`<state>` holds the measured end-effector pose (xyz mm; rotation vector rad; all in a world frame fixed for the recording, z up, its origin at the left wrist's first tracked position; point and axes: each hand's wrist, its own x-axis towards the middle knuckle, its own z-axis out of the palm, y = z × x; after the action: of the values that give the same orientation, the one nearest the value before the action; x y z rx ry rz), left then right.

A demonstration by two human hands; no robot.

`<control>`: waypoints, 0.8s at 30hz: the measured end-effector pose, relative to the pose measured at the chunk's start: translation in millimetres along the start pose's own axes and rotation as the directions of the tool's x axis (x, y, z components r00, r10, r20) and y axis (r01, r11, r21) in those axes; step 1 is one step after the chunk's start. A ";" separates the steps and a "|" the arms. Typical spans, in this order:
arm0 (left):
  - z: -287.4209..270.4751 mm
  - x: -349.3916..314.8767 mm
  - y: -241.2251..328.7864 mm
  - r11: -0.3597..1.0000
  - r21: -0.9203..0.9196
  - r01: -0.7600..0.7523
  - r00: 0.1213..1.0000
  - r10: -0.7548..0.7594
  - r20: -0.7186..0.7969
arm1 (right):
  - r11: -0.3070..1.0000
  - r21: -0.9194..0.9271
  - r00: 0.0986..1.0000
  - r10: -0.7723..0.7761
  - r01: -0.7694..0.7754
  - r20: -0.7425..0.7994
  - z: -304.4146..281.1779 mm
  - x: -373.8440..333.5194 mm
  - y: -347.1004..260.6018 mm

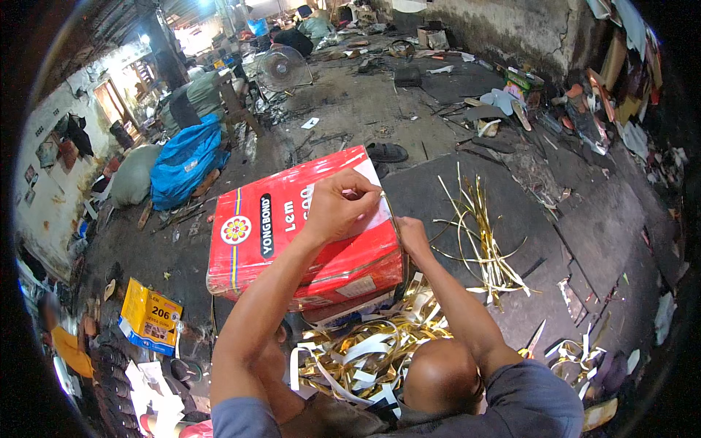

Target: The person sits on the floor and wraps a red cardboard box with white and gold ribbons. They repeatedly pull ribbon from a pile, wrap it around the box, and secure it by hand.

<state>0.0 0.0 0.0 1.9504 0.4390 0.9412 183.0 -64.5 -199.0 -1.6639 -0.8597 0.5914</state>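
Can't see the fingertips of the right hand, by the right edge of the red box in the middle, or tell their grip. Has the left hand pinched closed over the red box; too tiny to know on what.

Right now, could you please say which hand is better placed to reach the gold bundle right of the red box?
Probably the right hand: it is at the right edge of the red box, nearer the gold bundle. The left hand is over the box's top, farther from it.
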 end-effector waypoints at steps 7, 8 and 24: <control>2.6 -1.2 8.3 0.985 0.088 -0.149 0.989 0.148 0.016 | 0.994 0.093 0.998 0.063 -0.062 -0.009 1.5 -7.4 39.1; -0.9 -3.5 8.3 0.971 0.158 -0.177 0.984 0.177 0.014 | 0.992 0.092 0.996 0.089 -0.089 0.004 2.7 -12.9 29.3; -8.6 -4.2 3.8 0.711 0.361 -0.604 0.794 0.576 0.194 | 0.994 -0.106 0.998 -0.031 0.025 -0.048 -14.6 -37.0 36.4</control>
<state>-9.5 0.3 4.0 2.5796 -0.0688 1.2509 180.0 -106.8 -232.2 -1.7517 -0.8895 0.4905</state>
